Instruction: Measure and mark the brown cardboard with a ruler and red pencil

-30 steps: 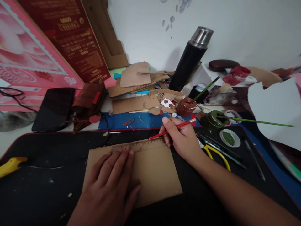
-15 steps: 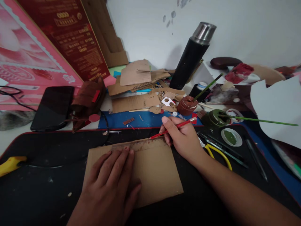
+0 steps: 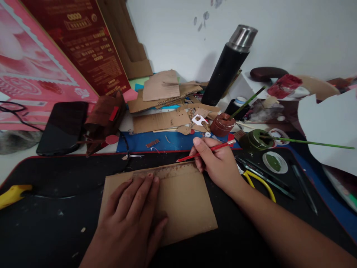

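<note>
On the black mat (image 3: 55, 230) lies the cardboard sheet (image 3: 184, 204), beneath the left hand (image 3: 129, 219) (its grip flat and wide), while at its far right corner the right hand (image 3: 219, 163), grip narrow, holds the red pencil (image 3: 220, 146).

Black thermos (image 3: 225, 72) (steel-capped), phone (image 3: 61, 128).

1. The red pencil (image 3: 216, 147) has shifted its tip slightly toward 11 o'clock, from the far edge of the cardboard sheet (image 3: 186, 203) to apparently just beyond it.
2. The right hand (image 3: 219, 167) has edged toward 1 to 2 o'clock.
3. With a small camera shift, the thermos (image 3: 227, 70) appears further toward 1 o'clock.
</note>
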The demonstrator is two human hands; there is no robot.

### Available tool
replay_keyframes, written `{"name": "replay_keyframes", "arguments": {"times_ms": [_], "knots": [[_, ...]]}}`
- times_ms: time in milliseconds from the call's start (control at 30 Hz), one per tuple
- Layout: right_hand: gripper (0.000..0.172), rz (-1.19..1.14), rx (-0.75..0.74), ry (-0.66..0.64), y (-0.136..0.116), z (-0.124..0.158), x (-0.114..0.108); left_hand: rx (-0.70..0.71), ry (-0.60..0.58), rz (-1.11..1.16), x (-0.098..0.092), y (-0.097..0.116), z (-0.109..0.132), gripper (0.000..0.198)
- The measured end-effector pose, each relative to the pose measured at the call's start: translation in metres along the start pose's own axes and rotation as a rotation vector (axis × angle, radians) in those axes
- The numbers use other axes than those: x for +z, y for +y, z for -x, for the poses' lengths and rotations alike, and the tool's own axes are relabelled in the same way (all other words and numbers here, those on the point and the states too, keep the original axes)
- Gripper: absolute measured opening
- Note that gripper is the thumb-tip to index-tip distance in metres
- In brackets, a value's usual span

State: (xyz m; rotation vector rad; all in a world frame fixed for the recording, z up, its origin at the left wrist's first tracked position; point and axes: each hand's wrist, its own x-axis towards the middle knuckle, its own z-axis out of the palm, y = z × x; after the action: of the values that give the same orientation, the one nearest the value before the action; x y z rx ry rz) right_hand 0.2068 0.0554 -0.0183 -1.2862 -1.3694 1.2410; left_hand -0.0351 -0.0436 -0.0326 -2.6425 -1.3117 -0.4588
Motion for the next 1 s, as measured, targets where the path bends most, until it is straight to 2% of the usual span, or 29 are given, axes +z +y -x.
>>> {"name": "replay_keyframes", "arguments": {"times_ms": [167,1000], "knots": [[0.047,-0.006,0.029,-0.001,0.0004,-0.0007,-0.0007,0.003,-0.004,-0.004,-0.0002,-0.0002,0.0004,0.058],[0.047,0.002,-0.003,-0.008,0.0002,-0.0007,-0.0003,0.005,-0.010,0.004,-0.0002,-0.0001,0.0007,0.059]]}}
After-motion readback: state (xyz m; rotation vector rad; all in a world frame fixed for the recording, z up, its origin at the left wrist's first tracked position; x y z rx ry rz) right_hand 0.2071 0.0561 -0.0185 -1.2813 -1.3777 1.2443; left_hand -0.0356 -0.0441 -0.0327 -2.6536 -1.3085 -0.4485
